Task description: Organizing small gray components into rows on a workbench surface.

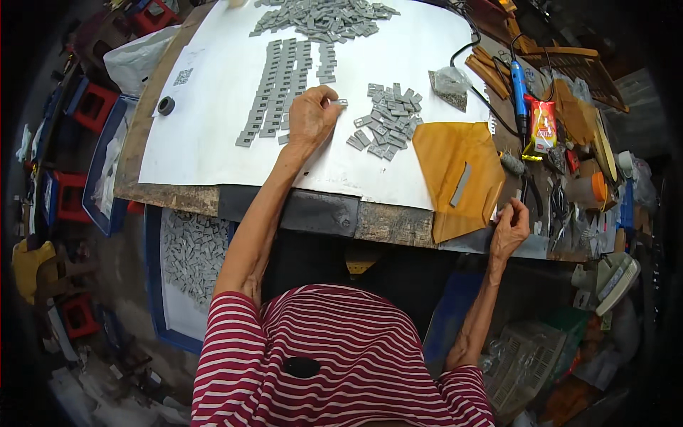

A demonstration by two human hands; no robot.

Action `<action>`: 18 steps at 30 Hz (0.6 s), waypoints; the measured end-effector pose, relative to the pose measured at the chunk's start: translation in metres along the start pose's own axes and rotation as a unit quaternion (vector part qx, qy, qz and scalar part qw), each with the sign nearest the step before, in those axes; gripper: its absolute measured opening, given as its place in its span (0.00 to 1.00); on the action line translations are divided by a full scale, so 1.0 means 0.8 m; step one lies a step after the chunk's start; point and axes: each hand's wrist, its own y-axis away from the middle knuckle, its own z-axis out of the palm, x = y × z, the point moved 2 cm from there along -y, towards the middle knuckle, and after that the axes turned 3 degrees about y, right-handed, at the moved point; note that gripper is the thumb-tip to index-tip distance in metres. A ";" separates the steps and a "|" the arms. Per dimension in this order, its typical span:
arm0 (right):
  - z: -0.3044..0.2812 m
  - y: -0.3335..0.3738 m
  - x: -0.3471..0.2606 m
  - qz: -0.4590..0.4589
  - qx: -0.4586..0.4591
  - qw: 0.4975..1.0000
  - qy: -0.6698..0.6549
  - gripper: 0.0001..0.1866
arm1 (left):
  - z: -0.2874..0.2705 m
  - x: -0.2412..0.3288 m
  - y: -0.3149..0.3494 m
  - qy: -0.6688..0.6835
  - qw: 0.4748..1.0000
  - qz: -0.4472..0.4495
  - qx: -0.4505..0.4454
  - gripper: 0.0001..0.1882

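Note:
My left hand (311,119) is over the white sheet (206,135), thumb and fingers pinched on a small grey rectangular piece (342,102). Left of it, similar pieces stand in long columns (277,89). A loose cluster of the same pieces (388,119) lies to the right, and a big heap (324,18) at the far edge. My right hand (509,229) is at the table's front edge, beside an amber sheet (445,160) that carries a thin grey strip (461,185). Its fingers are closed together; what they hold, if anything, is too small to name.
A blue screwdriver-like tool with a cord (519,89), a red and yellow packet (543,127) and a bag of small parts (449,89) lie on the right. A dark ring (166,106) sits at left. Below the table edge, a blue bin (153,285) contains more grey pieces.

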 end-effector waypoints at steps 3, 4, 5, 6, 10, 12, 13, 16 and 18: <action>-0.001 0.000 -0.002 0.015 0.011 1.000 -0.009 0.07 | 0.004 -0.004 0.004 -0.037 0.998 0.033 0.040 0.08; 0.000 0.001 -0.006 0.028 0.013 0.999 -0.018 0.07 | 0.006 -0.006 0.004 -0.038 0.998 0.034 0.040 0.08; 0.001 0.001 -0.007 0.029 0.014 0.999 -0.019 0.07 | 0.008 -0.007 0.005 -0.046 0.997 0.051 0.044 0.08; 0.002 0.001 -0.008 0.027 0.021 0.999 -0.015 0.07 | 0.008 -0.006 0.004 -0.054 0.995 0.068 0.048 0.09; 0.001 0.000 -0.007 0.034 0.018 0.999 -0.013 0.07 | 0.009 -0.003 0.004 -0.050 0.995 0.070 0.047 0.10; 0.002 0.000 -0.006 0.033 0.016 0.999 -0.019 0.07 | 0.007 -0.003 0.004 -0.068 0.994 0.069 0.041 0.09; 0.002 0.000 -0.005 0.031 0.015 0.999 -0.025 0.07 | 0.006 -0.003 0.003 -0.068 0.994 0.069 0.041 0.09; 0.002 0.001 -0.005 0.031 0.014 0.999 -0.024 0.07 | 0.003 -0.003 0.001 -0.108 0.991 0.076 0.028 0.10; 0.002 0.001 -0.006 0.033 0.013 0.999 -0.027 0.07 | 0.002 -0.002 -0.002 -0.141 0.985 0.096 0.013 0.09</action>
